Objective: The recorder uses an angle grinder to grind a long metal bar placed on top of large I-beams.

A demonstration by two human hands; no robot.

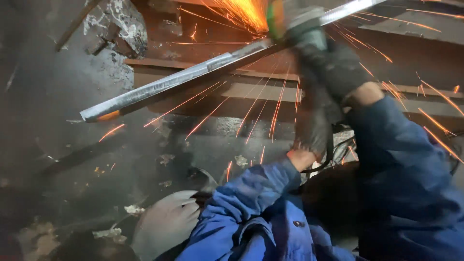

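- No containers, packages or labels show here; just dark, rusty steel beams point(251, 92) and a gritty floor point(72, 193).
- A long grey metal bar point(174, 82) lies slanted across the beams, its near end orange-hot.
- The right hand point(333, 65), in a dark glove, is wrapped tight round an angle grinder point(295, 24) pressed on the bar; sparks point(241, 12) spray out.
- The left hand point(311, 128), also gloved, grips the grinder's lower body, fingers closed.
- Blue sleeves point(401, 164) cover both arms.
- A pale shoe toe point(166, 222) sits low down.
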